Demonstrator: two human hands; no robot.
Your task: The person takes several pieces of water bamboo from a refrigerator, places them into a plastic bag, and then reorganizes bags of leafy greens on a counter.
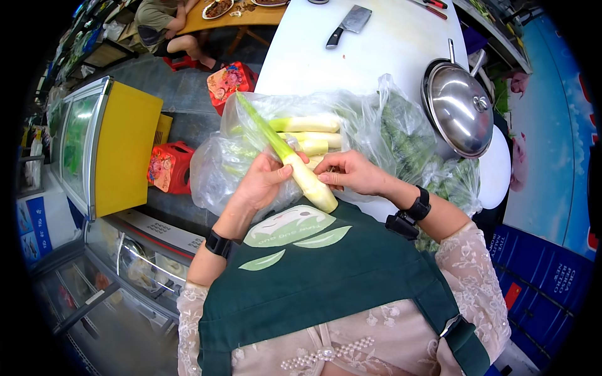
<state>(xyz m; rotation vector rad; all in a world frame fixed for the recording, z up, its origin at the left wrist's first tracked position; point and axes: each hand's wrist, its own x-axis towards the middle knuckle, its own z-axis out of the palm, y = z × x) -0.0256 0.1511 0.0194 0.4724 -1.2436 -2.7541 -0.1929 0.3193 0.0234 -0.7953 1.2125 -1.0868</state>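
Observation:
My left hand (265,181) grips a water bamboo shoot (308,181), thumb across its pale stem. The shoot slants from its green tip, up and left, to a thick white base at my apron (324,268). Against the shoot's right side, my right hand (352,173) has its thumb and curled fingertips pinched at the edge; what lies between them is hidden. Just beyond my hands, several more pale shoots (310,124) lie in an open clear plastic bag (207,164) on the white table. To the right, clear plastic covers dark green leafy vegetables (400,131).
A cleaver (350,26) lies on the white table (301,61). A lidded steel wok (458,110) stands at its right edge. Red stools (171,167) and a yellow-sided display freezer (127,150) are at left. A person (164,28) sits by a wooden table (235,16) holding dishes.

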